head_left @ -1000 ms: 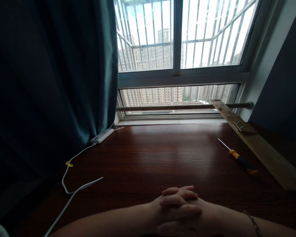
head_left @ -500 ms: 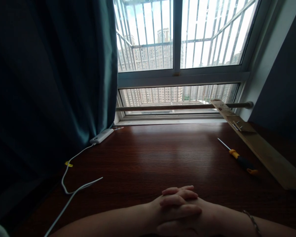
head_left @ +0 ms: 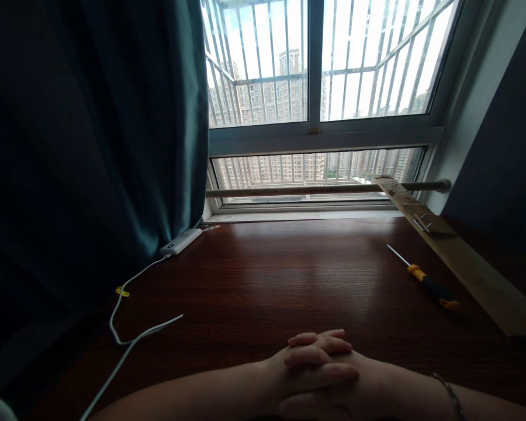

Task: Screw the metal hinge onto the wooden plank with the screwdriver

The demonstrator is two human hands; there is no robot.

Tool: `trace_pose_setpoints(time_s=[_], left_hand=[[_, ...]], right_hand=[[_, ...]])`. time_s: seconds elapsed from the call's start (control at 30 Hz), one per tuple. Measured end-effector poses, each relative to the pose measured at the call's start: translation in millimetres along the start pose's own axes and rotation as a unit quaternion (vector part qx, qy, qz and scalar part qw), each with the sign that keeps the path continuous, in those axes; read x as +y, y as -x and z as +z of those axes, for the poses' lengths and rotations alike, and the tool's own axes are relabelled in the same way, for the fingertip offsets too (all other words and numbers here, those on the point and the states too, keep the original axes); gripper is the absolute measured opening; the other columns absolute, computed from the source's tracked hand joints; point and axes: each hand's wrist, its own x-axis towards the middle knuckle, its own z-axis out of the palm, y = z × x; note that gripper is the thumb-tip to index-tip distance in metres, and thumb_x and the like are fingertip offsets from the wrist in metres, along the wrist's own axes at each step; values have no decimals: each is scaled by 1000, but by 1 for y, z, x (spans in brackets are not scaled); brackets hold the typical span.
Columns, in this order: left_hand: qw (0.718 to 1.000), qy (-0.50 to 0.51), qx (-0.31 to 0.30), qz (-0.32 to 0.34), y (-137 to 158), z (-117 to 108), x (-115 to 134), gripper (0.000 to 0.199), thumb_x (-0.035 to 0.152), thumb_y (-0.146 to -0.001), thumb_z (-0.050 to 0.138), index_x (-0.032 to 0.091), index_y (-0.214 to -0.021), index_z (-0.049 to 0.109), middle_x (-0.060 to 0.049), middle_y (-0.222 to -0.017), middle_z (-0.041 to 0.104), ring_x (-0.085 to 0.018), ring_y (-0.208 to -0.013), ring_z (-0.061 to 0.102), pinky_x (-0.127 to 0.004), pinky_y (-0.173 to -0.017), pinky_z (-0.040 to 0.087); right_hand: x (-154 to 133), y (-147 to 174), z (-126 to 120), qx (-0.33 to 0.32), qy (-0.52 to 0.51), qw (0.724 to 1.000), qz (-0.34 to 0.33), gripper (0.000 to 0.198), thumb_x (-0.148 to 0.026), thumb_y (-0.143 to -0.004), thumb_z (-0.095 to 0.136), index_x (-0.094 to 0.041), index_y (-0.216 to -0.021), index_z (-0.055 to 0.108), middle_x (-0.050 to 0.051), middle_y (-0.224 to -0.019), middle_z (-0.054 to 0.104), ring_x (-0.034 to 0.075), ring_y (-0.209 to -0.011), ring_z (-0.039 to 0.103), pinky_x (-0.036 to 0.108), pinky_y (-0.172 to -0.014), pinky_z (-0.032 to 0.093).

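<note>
My left hand [head_left: 280, 369] and my right hand [head_left: 359, 374] are clasped at the near edge of the view, fingers interlaced and folded over each other. No object shows in either of them; the palms are hidden. A thin bracelet [head_left: 447, 394] circles my right wrist. Ahead and to the right, apart from my hands, a screwdriver [head_left: 425, 282] with a yellow and black handle lies on the dark red-brown wooden table [head_left: 289, 275]. Beside it a long wooden board [head_left: 473, 266] stretches toward the window, with a few small metal pieces, perhaps screws or nails, on a small block on top.
A white oblong device, possibly a power bank [head_left: 182, 242], lies at the back left with a white cable [head_left: 121, 338] running from it. A dark blue curtain [head_left: 158, 117] hangs on the left. Behind the table, a rail [head_left: 298, 191] crosses the barred window [head_left: 315, 76].
</note>
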Motion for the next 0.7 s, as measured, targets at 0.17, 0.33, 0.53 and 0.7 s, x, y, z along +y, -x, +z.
trace_pose_setpoints(time_s=[0.17, 0.33, 0.53, 0.7], left_hand=[[1000, 1, 19, 21, 0, 11, -7, 55, 45, -80, 48, 36, -133, 36, 7, -141, 34, -19, -132, 27, -24, -109, 18], [999, -4, 15, -42, -4, 18, -6, 46, 46, -81, 43, 37, -126, 47, 8, -133, 45, -19, -130, 31, -27, -104, 25], [996, 0, 14, -83, -8, 15, 1, 39, 43, -81, 43, 34, -116, 57, 4, -120, 56, -21, -124, 38, -27, -94, 36], [999, 17, 5, -40, -5, 2, 5, 46, 41, -81, 46, 36, -126, 47, 6, -132, 46, -21, -127, 34, -29, -102, 29]], right_hand=[[2, 1, 2, -3, 0, 1000, -3, 54, -45, -85, 51, -47, -133, 28, -8, -144, 22, 24, -132, 16, 39, -107, 25], [1, 2, 2, -3, -3, 1000, 2, 51, -44, -83, 53, -45, -131, 35, -7, -143, 25, 23, -132, 16, 38, -107, 26], [1, 3, 2, -5, -9, 1000, 4, 52, -44, -84, 52, -46, -132, 32, -8, -144, 21, 24, -133, 15, 40, -108, 25], [0, 1, 1, 4, -8, 1000, 5, 48, -43, -88, 46, -44, -133, 31, -7, -141, 27, 21, -132, 18, 37, -107, 27]])
